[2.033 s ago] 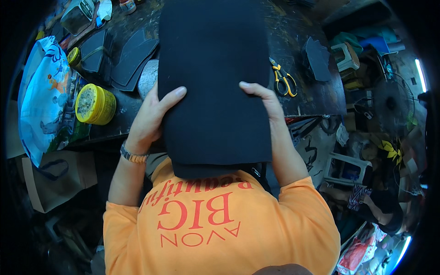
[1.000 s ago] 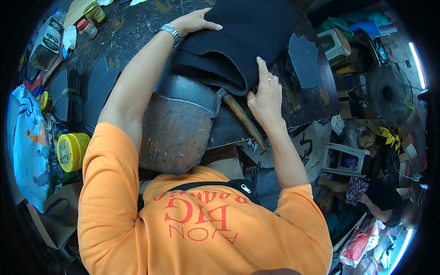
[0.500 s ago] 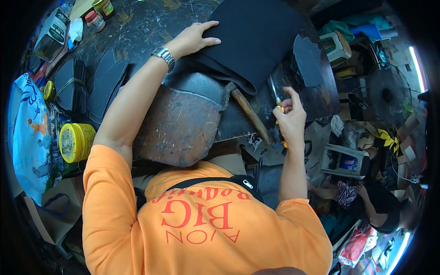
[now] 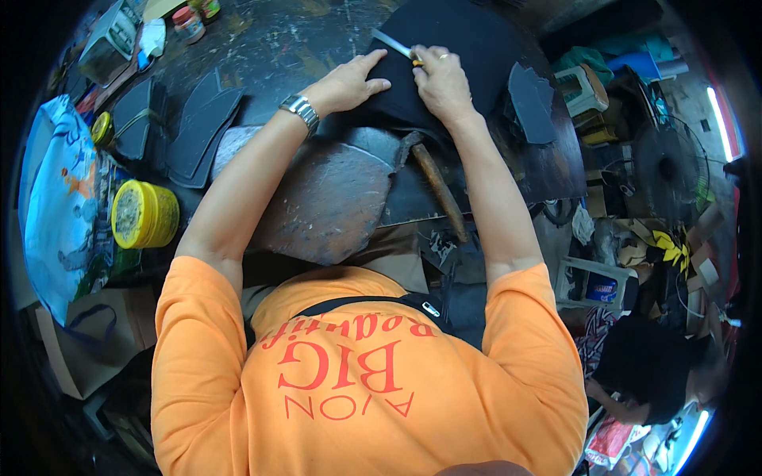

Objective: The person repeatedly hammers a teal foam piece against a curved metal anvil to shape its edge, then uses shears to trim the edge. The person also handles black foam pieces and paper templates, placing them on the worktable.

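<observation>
A yellow-handled bladed tool [image 4: 392, 43] is clamped in the right grip [image 4: 442, 84]; the black sheet [image 4: 486, 49] is touched by the left grip [image 4: 344, 86], thumb and fingers apart.

Black sheet [image 4: 480, 47], orange shirt [image 4: 444, 397]

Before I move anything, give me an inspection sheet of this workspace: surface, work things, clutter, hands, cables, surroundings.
Surface: dark, scuffed table; a worn brownish slab juts past its near edge.
Work things: black sheet on the table; bladed tool over it, blade close to the left fingers in this view.
Clutter: hammer beside the slab, yellow tub, dark cut pieces, blue-and-white bag.
Hands: left hand at the sheet's edge, fingers spread; right hand grips the tool.
Cables: thin pale cord, far right; ends unclear.
Surroundings: fan, pale stool and another person, all right.
</observation>
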The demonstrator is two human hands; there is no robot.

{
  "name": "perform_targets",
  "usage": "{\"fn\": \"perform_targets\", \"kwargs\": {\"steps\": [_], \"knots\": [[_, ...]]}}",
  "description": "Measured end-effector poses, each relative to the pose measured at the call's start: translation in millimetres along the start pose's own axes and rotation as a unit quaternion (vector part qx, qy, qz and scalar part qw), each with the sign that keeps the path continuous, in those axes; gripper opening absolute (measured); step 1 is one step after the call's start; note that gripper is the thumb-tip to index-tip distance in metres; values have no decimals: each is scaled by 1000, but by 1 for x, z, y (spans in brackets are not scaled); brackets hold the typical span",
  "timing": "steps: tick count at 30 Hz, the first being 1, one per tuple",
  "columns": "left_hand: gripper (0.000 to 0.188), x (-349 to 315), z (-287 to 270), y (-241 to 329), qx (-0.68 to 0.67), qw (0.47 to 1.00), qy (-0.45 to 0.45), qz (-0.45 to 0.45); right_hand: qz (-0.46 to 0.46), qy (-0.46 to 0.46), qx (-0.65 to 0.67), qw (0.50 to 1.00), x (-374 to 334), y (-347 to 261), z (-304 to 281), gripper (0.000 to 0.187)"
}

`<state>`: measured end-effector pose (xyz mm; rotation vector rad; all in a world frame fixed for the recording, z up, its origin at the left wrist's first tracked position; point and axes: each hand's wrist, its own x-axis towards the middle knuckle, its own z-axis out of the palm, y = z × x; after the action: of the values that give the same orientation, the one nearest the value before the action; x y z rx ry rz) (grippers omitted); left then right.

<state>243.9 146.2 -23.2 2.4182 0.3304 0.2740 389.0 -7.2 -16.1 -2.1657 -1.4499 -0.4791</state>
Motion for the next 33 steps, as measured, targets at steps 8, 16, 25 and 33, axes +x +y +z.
{"fn": "perform_targets", "kwargs": {"steps": [8, 16, 25, 33], "knots": [[48, -141, -33, 39, -83, 989, 0, 125, -3, -57, -111, 992, 24, 39, 38, 34], [35, -271, -34, 38, -174, 980, 92, 25, -16, -80, 4, 997, 70, -63, 4, 62], [21, -306, -39, 2, -53, 949, 312, 1, 50, -187, 129, 972, 54, -232, 94, 87], [21, -305, -40, -22, -83, 948, 306, -17, 135, -206, 284, 927, 60, -231, 125, 79]]}}
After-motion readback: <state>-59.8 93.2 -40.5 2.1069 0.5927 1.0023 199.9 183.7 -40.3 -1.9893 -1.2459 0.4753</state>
